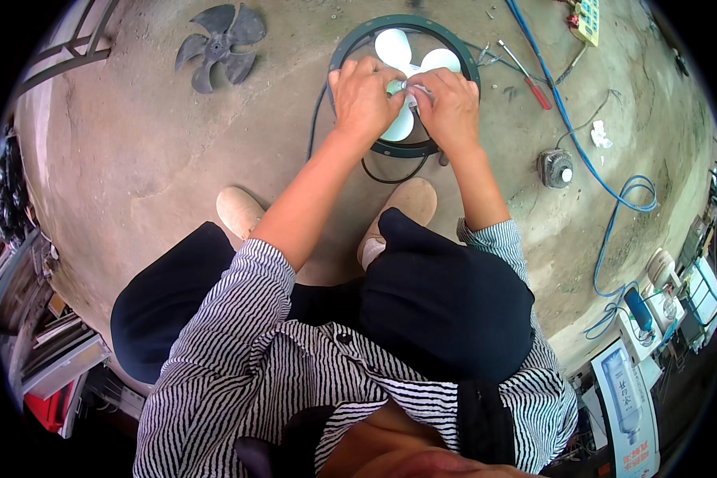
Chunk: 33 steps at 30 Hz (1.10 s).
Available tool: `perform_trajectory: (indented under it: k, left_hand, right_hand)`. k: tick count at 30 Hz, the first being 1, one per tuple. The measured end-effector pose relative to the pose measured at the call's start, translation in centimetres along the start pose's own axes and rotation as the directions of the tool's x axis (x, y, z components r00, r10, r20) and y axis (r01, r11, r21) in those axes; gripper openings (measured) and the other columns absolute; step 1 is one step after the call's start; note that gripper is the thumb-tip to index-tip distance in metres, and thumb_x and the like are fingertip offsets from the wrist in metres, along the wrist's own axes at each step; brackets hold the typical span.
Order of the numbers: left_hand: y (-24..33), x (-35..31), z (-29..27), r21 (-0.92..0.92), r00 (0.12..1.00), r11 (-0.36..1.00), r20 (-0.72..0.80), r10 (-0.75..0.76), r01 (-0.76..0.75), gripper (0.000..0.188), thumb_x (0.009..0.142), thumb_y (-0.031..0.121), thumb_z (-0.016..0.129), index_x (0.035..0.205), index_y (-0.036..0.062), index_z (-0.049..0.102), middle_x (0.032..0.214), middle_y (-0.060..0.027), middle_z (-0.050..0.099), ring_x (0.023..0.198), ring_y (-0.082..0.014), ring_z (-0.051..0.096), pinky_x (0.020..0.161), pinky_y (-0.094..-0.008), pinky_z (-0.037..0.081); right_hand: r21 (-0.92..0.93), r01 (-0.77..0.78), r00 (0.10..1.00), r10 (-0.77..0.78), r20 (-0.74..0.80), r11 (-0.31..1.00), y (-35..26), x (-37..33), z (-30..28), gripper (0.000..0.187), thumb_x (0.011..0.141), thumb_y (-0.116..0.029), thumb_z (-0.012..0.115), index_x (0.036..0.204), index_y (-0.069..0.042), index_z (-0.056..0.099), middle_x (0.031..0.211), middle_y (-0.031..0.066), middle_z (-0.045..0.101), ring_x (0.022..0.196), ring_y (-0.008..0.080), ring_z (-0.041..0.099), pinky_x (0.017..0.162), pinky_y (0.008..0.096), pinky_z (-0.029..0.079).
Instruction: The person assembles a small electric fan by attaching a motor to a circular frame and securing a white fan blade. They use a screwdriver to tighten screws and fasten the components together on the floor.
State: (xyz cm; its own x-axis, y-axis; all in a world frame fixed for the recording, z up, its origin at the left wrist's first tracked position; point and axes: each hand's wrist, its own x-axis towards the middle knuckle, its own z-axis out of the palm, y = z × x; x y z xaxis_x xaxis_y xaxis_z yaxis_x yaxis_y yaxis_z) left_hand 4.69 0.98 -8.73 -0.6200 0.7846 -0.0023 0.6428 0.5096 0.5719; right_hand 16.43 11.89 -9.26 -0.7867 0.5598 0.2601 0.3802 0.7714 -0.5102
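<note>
A white fan blade point(393, 48) with several rounded lobes lies inside a round dark frame point(405, 21) on the floor ahead of me. Over its left side bends my left hand point(364, 92), fingers curled in toward the hub. From the right my right hand point(452, 102) meets it, thumb and fingers pinched close to the hub. Between the fingertips of both hands sits something small at the blade's centre, too covered to name. A black cable point(390, 180) loops out under the frame's near edge.
A grey fan blade point(217, 48) lies at the far left. To the right are a red-handled screwdriver point(537, 93), a small motor point(555, 168), a crumpled white scrap point(601, 134) and a long blue cable point(567, 119). A yellow power strip point(587, 21) lies far right. My shoes point(414, 203) stand close below the frame.
</note>
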Motion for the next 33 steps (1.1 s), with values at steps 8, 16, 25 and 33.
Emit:
perform_trajectory:
  k: [8,16,25,33]
  left_hand:
    - [0.04,-0.11,0.51,-0.018,1.0,1.0,-0.023,-0.008,0.007,0.019,0.072,0.023,0.081,0.091,0.0218,0.078,0.094,0.0036,0.063,0.099,-0.02,0.054,0.088,-0.0363,0.034]
    - [0.18,-0.02,0.38,-0.006,1.0,1.0,-0.003,-0.026,0.026,0.019,0.073,0.023,0.08,0.091,0.0219,0.077,0.095,0.0027,0.063,0.1,-0.0209,0.054,0.088,-0.0368,0.033]
    - [0.51,0.12,-0.01,-0.005,0.997,0.998,0.044,-0.061,0.061,0.019,0.073,0.022,0.08,0.092,0.0222,0.077,0.098,0.0023,0.064,0.102,-0.0212,0.054,0.089,-0.0373,0.033]
    - [0.24,0.26,-0.06,0.004,0.997,0.999,0.057,-0.05,0.049,0.018,0.075,0.02,0.078,0.093,0.0221,0.078,0.096,0.0013,0.065,0.102,-0.022,0.055,0.09,-0.0378,0.033]
  right_hand:
    - [-0.077,0.014,0.996,-0.007,0.084,0.997,-0.46,0.33,-0.86,0.009,0.079,-0.016,0.074,0.088,-0.016,0.072,0.09,-0.0009,0.065,0.089,0.023,0.061,0.077,0.038,0.04]
    - [-0.076,0.092,0.995,-0.089,0.044,0.993,-0.39,0.55,-0.37,0.009,0.074,-0.014,0.075,0.082,-0.018,0.073,0.082,-0.0023,0.063,0.083,0.0198,0.061,0.074,0.0375,0.039]
    - [-0.109,0.074,0.995,-0.067,0.067,0.991,-0.16,0.62,-0.52,0.011,0.073,-0.015,0.077,0.083,-0.018,0.072,0.082,-0.0013,0.064,0.084,0.0208,0.061,0.074,0.0386,0.038]
    - [-0.132,0.054,0.993,-0.04,0.111,0.99,-0.31,0.91,-0.9,0.013,0.074,-0.015,0.076,0.086,-0.018,0.073,0.086,-0.0018,0.065,0.088,0.022,0.06,0.077,0.0384,0.039]
